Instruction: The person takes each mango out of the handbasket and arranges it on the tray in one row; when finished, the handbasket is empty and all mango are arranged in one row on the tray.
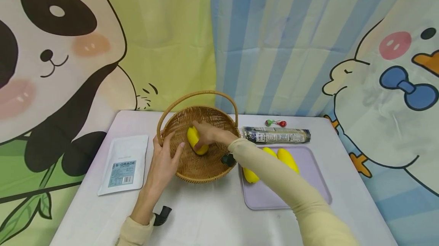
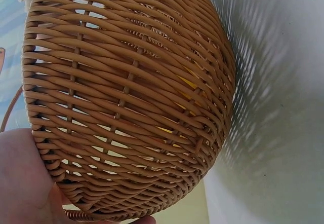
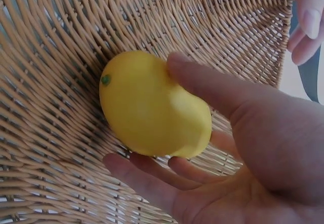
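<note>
A brown wicker basket [image 1: 195,177] with an arched handle stands on the white table, its bowl facing up toward me. My left hand [image 1: 161,164] grips its left rim, thumb on the inside. The left wrist view shows the woven outer wall [image 2: 126,92] close up, with part of that hand at the rim. Inside the basket, my right hand [image 1: 208,133] holds a yellow mango [image 1: 193,137] between thumb and fingers. In the right wrist view the mango [image 3: 147,105] shows a small green stem end, with fingertips below it and woven cane behind.
Right of the basket, a lilac tray [image 1: 312,177] bears more yellow mangoes [image 1: 288,159], partly hidden by my right sleeve. Behind it lie a long dark printed packet [image 1: 277,135] and two lollipops [image 1: 275,123]. A white coffee bag [image 1: 124,162] lies at the left. A printed curtain [image 1: 267,48] hangs behind.
</note>
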Motion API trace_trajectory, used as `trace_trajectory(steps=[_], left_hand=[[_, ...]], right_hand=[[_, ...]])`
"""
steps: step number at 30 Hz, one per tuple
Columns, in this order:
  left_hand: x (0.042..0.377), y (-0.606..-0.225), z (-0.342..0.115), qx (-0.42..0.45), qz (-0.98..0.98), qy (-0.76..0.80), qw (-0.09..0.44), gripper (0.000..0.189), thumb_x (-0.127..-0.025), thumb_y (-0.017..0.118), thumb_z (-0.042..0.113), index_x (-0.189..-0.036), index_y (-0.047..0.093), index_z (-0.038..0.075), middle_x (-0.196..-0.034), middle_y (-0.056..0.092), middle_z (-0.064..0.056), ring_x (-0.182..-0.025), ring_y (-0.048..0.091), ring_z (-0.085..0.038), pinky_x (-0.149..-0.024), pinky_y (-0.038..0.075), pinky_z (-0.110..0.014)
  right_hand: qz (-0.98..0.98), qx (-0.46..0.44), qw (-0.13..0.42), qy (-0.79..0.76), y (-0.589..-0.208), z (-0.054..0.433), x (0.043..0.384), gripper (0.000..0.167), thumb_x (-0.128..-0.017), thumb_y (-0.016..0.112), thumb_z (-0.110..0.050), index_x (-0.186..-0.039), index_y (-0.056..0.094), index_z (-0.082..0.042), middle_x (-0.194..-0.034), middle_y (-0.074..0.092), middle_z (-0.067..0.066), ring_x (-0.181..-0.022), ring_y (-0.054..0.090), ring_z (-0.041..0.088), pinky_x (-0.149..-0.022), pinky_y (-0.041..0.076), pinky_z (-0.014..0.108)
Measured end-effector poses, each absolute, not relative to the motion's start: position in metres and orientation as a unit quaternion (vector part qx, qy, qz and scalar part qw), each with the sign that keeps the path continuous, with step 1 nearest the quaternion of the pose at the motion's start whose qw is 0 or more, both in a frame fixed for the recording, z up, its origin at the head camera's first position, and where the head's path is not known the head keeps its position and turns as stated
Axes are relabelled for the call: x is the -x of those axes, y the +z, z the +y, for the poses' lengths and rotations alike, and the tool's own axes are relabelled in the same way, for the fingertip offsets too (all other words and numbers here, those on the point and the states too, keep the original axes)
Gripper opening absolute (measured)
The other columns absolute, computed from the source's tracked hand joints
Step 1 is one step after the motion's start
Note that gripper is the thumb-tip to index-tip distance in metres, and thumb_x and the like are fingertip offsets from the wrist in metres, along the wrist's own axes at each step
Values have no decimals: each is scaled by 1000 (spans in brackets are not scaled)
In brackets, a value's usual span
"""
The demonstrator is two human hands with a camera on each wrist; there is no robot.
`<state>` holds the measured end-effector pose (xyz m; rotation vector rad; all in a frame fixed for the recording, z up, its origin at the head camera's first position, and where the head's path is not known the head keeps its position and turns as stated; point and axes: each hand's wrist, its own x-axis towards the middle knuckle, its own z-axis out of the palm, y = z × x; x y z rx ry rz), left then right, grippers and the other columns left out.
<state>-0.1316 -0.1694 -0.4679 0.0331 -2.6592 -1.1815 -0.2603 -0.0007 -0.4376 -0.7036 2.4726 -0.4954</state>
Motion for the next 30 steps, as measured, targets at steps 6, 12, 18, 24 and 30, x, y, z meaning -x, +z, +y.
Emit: trace_trajectory(steps=[6, 12, 18, 24, 30], left_hand=[[131, -467, -168, -6, -908, -401, 121, 64, -103, 55, 46, -153, 42, 7, -163, 17, -26, -130, 51, -46, -105, 47, -61], [131, -464, -169, -3, -908, -402, 119, 64, -103, 55, 46, -153, 42, 8, -163, 17, -25, -129, 52, -46, -104, 48, -60], [132, -463, -171, -5, -910, -398, 115, 65, -103, 54, 48, -153, 42, 9, -164, 16, -25, -130, 51, -47, -104, 48, -60], [132, -464, -173, -6, -910, -401, 109, 66, -103, 51, 51, -154, 41, 10, -165, 14, -24, -130, 52, -46, -103, 48, -60], [129, -467, -173, -10, -910, -402, 102, 63, -104, 53, 46, -153, 41, 10, -164, 15, -24, -125, 56, -44, -101, 50, -59]], right_hand=[[914, 250, 256, -188, -439, -1, 257, 88, -85, 84, -24, -154, 30, -21, -142, 44, 17, -114, 56, 24, -91, 54, 38], [918, 257, 246, -174, -435, -1, 258, 86, -85, 84, -27, -153, 32, -23, -137, 47, 14, -113, 56, 22, -91, 54, 37], [913, 275, 240, -179, -419, -1, 256, 90, -86, 84, -29, -157, 28, -22, -142, 44, 16, -114, 56, 23, -91, 55, 38], [912, 297, 220, -177, -395, 1, 250, 91, -84, 85, -29, -156, 29, -22, -137, 47, 15, -106, 58, 20, -84, 55, 32], [905, 316, 219, -181, -380, 13, 241, 92, -85, 85, -27, -157, 28, -22, -140, 46, 16, -106, 57, 21, -82, 55, 31]])
